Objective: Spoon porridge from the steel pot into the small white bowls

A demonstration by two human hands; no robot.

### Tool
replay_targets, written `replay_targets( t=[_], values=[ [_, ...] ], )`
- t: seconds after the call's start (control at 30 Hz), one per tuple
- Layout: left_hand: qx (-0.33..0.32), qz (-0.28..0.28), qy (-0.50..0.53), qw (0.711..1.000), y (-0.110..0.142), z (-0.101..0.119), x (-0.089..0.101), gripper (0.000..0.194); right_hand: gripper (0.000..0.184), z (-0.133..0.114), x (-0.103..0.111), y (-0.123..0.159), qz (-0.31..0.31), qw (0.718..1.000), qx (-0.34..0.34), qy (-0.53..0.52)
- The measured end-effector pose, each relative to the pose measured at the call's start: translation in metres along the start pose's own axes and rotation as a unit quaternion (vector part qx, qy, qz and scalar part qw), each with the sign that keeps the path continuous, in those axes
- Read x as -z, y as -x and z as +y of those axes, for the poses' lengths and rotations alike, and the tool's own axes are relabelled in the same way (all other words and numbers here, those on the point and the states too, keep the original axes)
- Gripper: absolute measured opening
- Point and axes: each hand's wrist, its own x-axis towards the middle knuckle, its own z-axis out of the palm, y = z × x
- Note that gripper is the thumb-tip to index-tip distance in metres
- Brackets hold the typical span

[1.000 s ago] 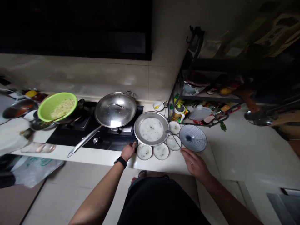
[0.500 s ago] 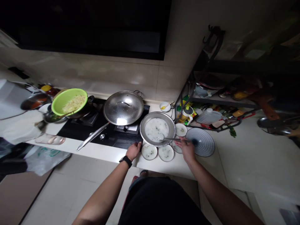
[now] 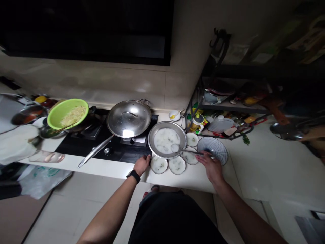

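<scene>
My right hand (image 3: 210, 166) is closed around the long metal handle of a ladle (image 3: 186, 151). The ladle's head dips into pale liquid with dark green bits in a metal basin (image 3: 150, 144). Small shallow dishes of similar liquid crowd the basin: one dish (image 3: 158, 165) lies near my left hand, another dish (image 3: 177, 165) in front, a third dish (image 3: 191, 156) under the ladle's handle. Behind it is a further dish (image 3: 192, 139). A patterned blue-white bowl (image 3: 219, 149) sits just beyond my right hand. My left hand (image 3: 142, 165), watch on wrist, rests on the counter edge holding nothing visible.
A lidded pan (image 3: 129, 118) sits on the black hob (image 3: 122, 154), its long handle reaching over the front edge. At left is a green bowl (image 3: 52, 117) of pale shreds. A dark rack (image 3: 228, 105) with jars stands at right. Behind the basin is a small bowl (image 3: 174, 116) with a spoon.
My right hand has shifted slightly right and back along the ladle's handle, its fingers now straighter. The ladle's head stays in the basin. The whole view has moved a little; my left hand stays put.
</scene>
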Motion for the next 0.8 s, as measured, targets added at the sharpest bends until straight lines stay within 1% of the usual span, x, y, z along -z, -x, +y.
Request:
replay_targets(
  t=[0.17, 0.3, 0.43, 0.5, 0.53, 0.57, 0.6, 0.63, 0.7, 0.73, 0.77, 0.8],
  values=[
    [0.008, -0.003, -0.009, 1.000, -0.001, 0.001, 0.000, 0.060, 0.052, -0.025, 0.040, 0.016, 0.041, 0.999, 0.023, -0.011],
    [0.003, 0.000, -0.028, 1.000, -0.001, 0.003, 0.000, 0.060, 0.054, -0.031, 0.069, 0.022, 0.069, 0.997, 0.027, 0.022],
    [0.007, -0.001, -0.037, 0.999, 0.000, 0.005, 0.000, 0.061, 0.057, -0.024, 0.081, 0.025, 0.065, 0.993, 0.032, 0.097],
    [0.004, 0.001, -0.038, 0.999, 0.001, 0.006, 0.000, 0.061, 0.055, -0.019, 0.083, 0.028, 0.052, 0.985, 0.055, 0.157],
    [0.002, 0.001, -0.039, 0.999, 0.001, 0.006, 0.000, 0.061, 0.051, -0.017, 0.084, 0.029, 0.034, 0.976, 0.079, 0.200],
    [0.002, 0.002, -0.039, 0.999, 0.001, 0.007, 0.000, 0.061, 0.046, -0.015, 0.086, 0.031, 0.003, 0.961, 0.115, 0.252],
    [0.003, 0.003, -0.039, 0.999, 0.002, 0.007, 0.000, 0.061, 0.040, -0.014, 0.087, 0.033, -0.042, 0.937, 0.159, 0.307],
    [0.006, 0.004, -0.039, 0.999, 0.002, 0.007, 0.000, 0.061, 0.034, -0.013, 0.089, 0.034, -0.094, 0.904, 0.209, 0.361],
    [0.008, 0.004, -0.037, 0.999, 0.002, 0.007, 0.000, 0.060, 0.028, -0.013, 0.089, 0.037, -0.194, 0.824, 0.300, 0.441],
    [0.008, 0.003, -0.036, 0.999, 0.003, 0.007, 0.000, 0.059, 0.027, -0.013, 0.086, 0.037, -0.226, 0.789, 0.334, 0.463],
    [0.006, 0.001, -0.036, 0.999, 0.003, 0.008, 0.000, 0.057, 0.028, -0.013, 0.081, 0.037, -0.244, 0.765, 0.360, 0.476],
    [0.004, 0.000, -0.034, 0.999, 0.004, 0.008, 0.000, 0.056, 0.030, -0.013, 0.073, 0.035, -0.252, 0.751, 0.377, 0.480]
  ],
)
